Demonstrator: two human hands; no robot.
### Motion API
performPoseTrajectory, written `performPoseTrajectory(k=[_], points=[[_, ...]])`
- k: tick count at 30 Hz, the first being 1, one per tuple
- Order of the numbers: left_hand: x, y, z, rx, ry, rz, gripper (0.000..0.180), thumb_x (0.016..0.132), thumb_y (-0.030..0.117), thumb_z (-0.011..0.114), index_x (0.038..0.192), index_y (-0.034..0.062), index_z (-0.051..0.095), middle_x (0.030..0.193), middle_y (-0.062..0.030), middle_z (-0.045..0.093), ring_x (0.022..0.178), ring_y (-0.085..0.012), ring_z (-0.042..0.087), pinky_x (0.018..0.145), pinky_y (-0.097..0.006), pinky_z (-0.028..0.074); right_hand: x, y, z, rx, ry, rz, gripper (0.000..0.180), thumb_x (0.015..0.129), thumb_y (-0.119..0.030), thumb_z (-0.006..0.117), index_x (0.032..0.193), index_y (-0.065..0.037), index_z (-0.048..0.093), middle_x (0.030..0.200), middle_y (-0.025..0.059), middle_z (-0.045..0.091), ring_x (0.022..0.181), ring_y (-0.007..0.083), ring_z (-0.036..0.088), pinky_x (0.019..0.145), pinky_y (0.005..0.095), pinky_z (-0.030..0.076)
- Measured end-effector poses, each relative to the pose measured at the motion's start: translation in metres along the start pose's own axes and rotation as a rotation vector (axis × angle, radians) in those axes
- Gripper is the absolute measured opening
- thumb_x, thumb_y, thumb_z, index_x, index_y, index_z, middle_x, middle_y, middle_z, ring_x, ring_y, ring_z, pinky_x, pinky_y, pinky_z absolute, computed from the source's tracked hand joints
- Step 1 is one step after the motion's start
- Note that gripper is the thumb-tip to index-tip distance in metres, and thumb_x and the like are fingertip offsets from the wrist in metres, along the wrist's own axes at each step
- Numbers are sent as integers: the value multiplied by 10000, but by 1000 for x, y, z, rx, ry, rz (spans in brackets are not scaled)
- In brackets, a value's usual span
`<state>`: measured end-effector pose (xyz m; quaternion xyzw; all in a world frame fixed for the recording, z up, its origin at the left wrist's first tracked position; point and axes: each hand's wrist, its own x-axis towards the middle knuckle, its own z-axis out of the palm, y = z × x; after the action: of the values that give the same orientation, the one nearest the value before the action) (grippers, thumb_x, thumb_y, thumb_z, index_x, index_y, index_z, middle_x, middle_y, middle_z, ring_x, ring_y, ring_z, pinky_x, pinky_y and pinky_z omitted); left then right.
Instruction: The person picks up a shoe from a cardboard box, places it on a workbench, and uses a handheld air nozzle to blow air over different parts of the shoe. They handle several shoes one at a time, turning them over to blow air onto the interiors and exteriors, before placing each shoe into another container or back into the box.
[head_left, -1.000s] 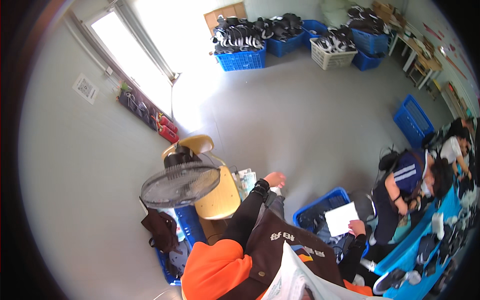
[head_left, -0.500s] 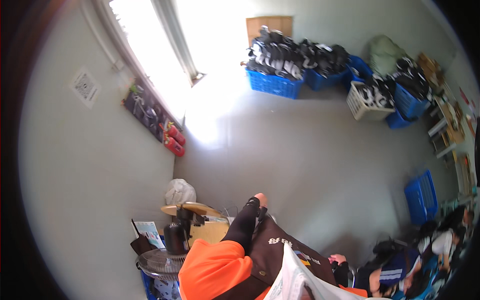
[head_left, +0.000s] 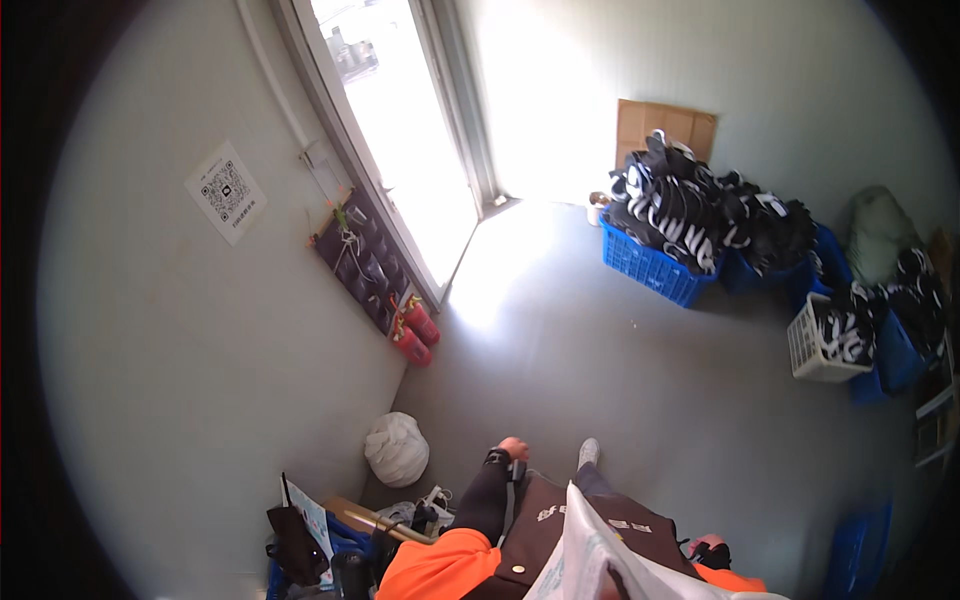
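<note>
My left hand (head_left: 514,449) hangs ahead of my brown apron (head_left: 545,515), at the end of a black sleeve with a band at the wrist. Its fingers point down and away, and I cannot make out anything in them. Low on the right, my right hand (head_left: 710,550) shows only in part beside the apron, its fingers mostly hidden. Neither hand visibly touches anything in the room. Pale, folded white material (head_left: 575,540) covers part of the apron. One white shoe (head_left: 589,452) of mine is on the grey floor.
A stuffed white bag (head_left: 397,450) and two red fire extinguishers (head_left: 415,335) stand along the left wall, near a bright doorway (head_left: 410,130). Heaped black-and-white items fill a blue crate (head_left: 655,265) and a white basket (head_left: 825,350). Another blue crate (head_left: 860,550) is lower right.
My view has turned and moved forward; the crates now sit farther right and lower. The fan and the people at lower right have left the picture. My shoe has come into view.
</note>
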<state>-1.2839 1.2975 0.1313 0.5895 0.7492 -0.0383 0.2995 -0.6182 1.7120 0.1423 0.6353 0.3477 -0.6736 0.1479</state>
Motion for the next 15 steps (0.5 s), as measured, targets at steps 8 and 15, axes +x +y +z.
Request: performPoseTrajectory(k=[8,15], points=[[-52,-97,-47,-1165,33,-720,445,993,438,590,1256,101,713,1215,-109,749,1124,-265,710,936,-424,555,142,-478,110,-175,87,-316,195,926,-146,541,949,-15,685,788,159,716,618,309,693,458,446,503],[-29,-165,-83,-1713,524,-1182,343,1028,203,524,1240,-18,679,1116,-139,769,967,-206,755,837,-370,588,85,-809,411,-698,564,-1129,532,1027,-441,549,1319,-1,611,1389,229,599,1302,437,523,1088,501,441]])
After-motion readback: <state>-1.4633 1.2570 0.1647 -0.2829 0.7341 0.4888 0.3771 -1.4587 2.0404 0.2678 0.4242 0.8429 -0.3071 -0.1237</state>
